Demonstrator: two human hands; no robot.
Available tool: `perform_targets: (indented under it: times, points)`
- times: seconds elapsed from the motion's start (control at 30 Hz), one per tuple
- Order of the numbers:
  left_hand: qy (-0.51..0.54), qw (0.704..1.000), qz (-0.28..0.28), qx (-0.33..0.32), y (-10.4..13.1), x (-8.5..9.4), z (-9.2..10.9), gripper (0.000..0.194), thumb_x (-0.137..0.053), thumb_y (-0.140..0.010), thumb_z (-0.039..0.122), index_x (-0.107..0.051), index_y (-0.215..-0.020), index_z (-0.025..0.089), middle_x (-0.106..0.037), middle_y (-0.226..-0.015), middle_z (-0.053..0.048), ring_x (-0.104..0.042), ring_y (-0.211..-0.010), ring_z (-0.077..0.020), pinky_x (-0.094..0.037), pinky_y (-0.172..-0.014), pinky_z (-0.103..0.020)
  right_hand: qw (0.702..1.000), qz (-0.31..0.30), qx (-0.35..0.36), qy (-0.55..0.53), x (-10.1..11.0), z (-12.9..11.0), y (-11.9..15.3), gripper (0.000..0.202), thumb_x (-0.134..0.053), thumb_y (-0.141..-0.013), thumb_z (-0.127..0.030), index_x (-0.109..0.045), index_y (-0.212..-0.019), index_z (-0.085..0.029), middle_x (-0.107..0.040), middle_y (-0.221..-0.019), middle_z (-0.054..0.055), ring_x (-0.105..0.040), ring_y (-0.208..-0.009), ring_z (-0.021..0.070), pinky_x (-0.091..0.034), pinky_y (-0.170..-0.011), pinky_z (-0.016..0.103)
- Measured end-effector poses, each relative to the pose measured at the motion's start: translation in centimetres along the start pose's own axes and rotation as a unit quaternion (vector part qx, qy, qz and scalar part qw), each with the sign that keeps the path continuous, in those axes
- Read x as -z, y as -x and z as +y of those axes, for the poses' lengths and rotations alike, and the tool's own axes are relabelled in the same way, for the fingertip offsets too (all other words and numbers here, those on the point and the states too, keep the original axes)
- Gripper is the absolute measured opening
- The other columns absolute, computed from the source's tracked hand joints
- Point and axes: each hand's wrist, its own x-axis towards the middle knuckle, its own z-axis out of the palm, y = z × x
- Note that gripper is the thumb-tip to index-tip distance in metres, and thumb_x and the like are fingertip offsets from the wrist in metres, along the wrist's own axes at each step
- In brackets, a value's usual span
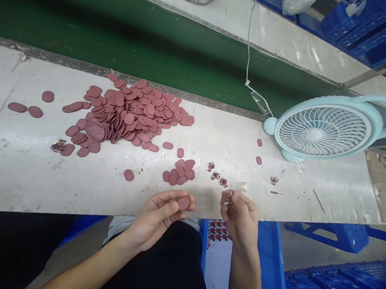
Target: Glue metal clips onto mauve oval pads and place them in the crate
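Observation:
Between thumb and fingers, my left hand point(159, 213) grips a flat reddish oval disc point(184, 203) with tiny holes, just over the table's front edge. My right hand point(241, 212) pinches a small dark-red piece with prongs point(226, 198); its exact kind is too small to make out. A little beyond the hands lie a small cluster of oval discs point(180, 173) and several more small pronged pieces point(215, 175). Farther left a large heap of the same discs point(133, 112) spreads over the white table point(82, 186).
A pale blue fan point(324, 129) lies at the right, its white cord point(248, 49) running up. Below the table edge, a blue crate point(271, 258) holds rows of small dark-red pieces point(219, 231). A green strip point(152, 44) runs behind the table. A thin stick point(319, 201) lies at right.

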Motion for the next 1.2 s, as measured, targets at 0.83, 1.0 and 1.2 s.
perform_targets:
  times: [0.83, 1.0, 1.2]
  points:
    - [-0.077, 0.994, -0.025, -0.076, 0.0, -1.4, -1.1, 0.006, -0.078, -0.079, 0.014, -0.075, -0.075, 0.017, -0.079, -0.100, -0.006, -0.073, -0.089, -0.0197, -0.057, -0.081, -0.031, 0.977, -0.133, 0.096, 0.138, -4.2, -3.5, 4.5, 0.023, -0.067, -0.090, -0.018, -0.073, -0.109, -0.029, -0.071, -0.085, 0.004, -0.069, -0.069, 0.0182, -0.058, -0.058, 0.031]
    - [-0.059, 0.994, -0.023, -0.090, -0.1, -1.9, -1.4, 0.009, -0.076, -0.082, 0.017, -0.076, -0.073, 0.017, -0.078, -0.083, -0.004, -0.071, -0.073, -0.0156, -0.056, -0.073, -0.029, 0.982, -0.136, 0.076, 0.109, -4.4, -3.7, 4.1, 0.019, -0.067, -0.091, -0.019, -0.073, -0.107, -0.028, -0.072, -0.086, 0.003, -0.071, -0.071, 0.0168, -0.061, -0.060, 0.028]
    - [-0.053, 0.995, -0.001, -0.089, 0.1, -2.1, -1.7, 0.008, -0.077, -0.082, 0.020, -0.078, -0.074, 0.018, -0.079, -0.092, -0.006, -0.071, -0.078, -0.0166, -0.057, -0.077, -0.031, 0.980, -0.140, 0.089, 0.113, -4.5, -3.4, 4.2, 0.026, -0.065, -0.092, -0.014, -0.071, -0.111, -0.030, -0.070, -0.092, 0.001, -0.072, -0.077, 0.0160, -0.063, -0.064, 0.027]
